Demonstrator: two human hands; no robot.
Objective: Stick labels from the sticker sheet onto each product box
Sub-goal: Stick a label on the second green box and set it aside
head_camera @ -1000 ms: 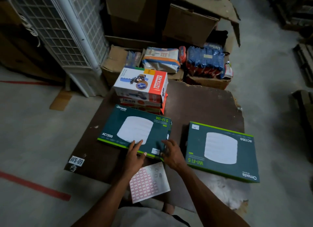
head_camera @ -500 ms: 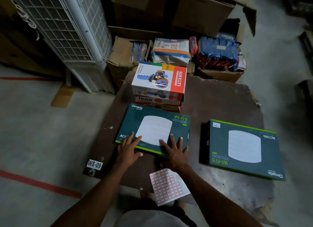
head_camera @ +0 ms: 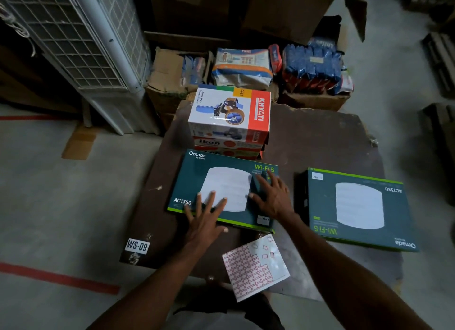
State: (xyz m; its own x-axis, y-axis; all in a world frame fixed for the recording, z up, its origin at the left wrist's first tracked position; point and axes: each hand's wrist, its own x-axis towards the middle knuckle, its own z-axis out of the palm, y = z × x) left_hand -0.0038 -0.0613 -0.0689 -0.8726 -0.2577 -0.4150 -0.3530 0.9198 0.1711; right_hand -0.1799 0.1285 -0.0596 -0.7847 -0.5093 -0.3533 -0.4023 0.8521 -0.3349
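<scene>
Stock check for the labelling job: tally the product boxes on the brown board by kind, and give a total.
Green Omada Wi-Fi boxes: 2, one under both hands, one to its right
White and red Khyati box: 1, on top of the stack
Orange Ikon boxes: 2, the upper and the lower, stacked beneath it
Total: 5

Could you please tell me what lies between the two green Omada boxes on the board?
Nothing: in the head view a bare strip of brown board separates the left box from the right box.
</scene>
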